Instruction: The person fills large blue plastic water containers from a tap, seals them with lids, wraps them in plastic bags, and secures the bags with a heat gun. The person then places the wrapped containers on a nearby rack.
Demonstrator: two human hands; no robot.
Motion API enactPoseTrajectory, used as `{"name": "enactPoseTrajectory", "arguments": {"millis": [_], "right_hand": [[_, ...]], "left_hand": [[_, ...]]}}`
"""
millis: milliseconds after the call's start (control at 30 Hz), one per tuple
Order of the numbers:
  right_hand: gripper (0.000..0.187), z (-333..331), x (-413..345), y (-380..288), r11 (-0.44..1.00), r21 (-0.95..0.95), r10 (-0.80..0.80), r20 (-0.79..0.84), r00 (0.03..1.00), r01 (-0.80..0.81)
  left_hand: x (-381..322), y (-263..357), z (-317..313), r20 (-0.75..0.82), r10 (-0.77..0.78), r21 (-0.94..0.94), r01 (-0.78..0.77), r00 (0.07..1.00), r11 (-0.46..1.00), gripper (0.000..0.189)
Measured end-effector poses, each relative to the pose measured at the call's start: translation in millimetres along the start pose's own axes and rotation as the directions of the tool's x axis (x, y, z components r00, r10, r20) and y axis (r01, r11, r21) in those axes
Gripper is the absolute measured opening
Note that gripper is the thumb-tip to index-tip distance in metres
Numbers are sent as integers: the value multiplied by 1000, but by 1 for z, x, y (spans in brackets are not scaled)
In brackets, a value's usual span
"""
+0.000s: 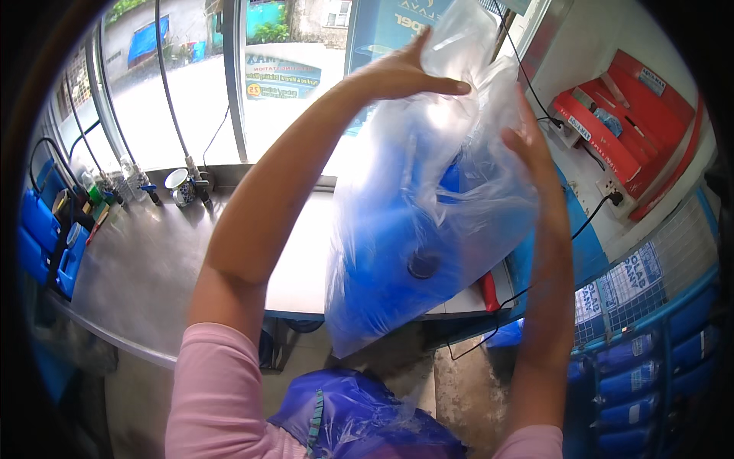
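A clear plastic bag point(367, 224) surrounds a blue water container point(384, 252) on the counter before me. The container's dark round cap point(423, 265) faces me through the film. Above the container, the loose upper part of the bag bunches and stands upright. My left hand point(410, 72) is at the left of this bunched film, with thumb and forefinger spread wide; the thumb lies against the plastic. At the bag's right side is my right hand point(526, 146), fingers upward and thumb towards the film. Its fingertips are blurred and partly hidden by plastic.
Steel counter point(143, 269) at left carries taps, a patterned enamel mug point(180, 188) and blue containers point(43, 241). A red rack point(625, 126) stands at right. A black cord point(593, 218) runs from an outlet past a red-handled object point(489, 291). Blue containers point(628, 384) fill shelves below.
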State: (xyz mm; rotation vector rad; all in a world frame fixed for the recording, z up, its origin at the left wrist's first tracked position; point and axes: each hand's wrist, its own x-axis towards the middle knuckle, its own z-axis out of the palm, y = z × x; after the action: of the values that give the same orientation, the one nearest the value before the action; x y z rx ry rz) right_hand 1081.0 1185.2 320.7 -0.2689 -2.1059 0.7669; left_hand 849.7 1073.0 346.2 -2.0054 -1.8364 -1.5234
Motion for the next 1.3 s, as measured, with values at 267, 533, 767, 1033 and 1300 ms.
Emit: {"name": "enactPoseTrajectory", "arguments": {"millis": [267, 533, 767, 1033, 1300], "right_hand": [[44, 6, 31, 40, 538, 837, 332, -322, 887, 103], [51, 18, 42, 19, 789, 608, -100, 269, 958, -89], [44, 61, 29, -7, 933, -357, -95, -366, 926, -46], [19, 67, 13, -12, 605, -795, -150, -70, 986, 36], [24, 27, 30, -18, 525, 622, 434, 391, 812, -581]], "left_hand": [[30, -28, 29, 60, -143, -961, 96, 988, 258, 29], [17, -5, 43, 531, -150, -178, 283, 834, 942, 18], [11, 3, 46, 255, -30, -306, 111, 967, 945, 38], [22, -2, 26, 424, -152, -436, 348, 893, 830, 18], [2, -8, 39, 5, 498, -132, -493, 867, 860, 60]]}}
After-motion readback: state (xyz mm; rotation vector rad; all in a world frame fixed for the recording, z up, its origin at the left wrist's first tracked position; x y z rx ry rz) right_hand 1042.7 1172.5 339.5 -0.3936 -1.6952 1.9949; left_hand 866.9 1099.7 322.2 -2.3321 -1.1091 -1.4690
